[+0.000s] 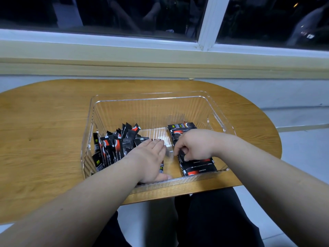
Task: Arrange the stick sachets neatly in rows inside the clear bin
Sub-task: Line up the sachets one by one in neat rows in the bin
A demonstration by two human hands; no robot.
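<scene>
Bin (147, 97): sachet row (197, 165) along its right wall; loose heap (114, 147) at its left, unsorted; likely under half done. Fingers: left hand (151, 157) straight, flat; right hand (194, 145) pinching a row sachet.

A bare strip of floor (156, 135) is running up the centre of the frame inside the clear bin (142, 99), widening toward its far wall. A loose pile of sachets (114, 147) is crowding the bin's left side; a flat row of sachets (195, 165) is filling the right. The left hand (151, 157) is lying flat across the strip's near end, and the right hand (194, 146) is gripping the row's inner edge.
</scene>
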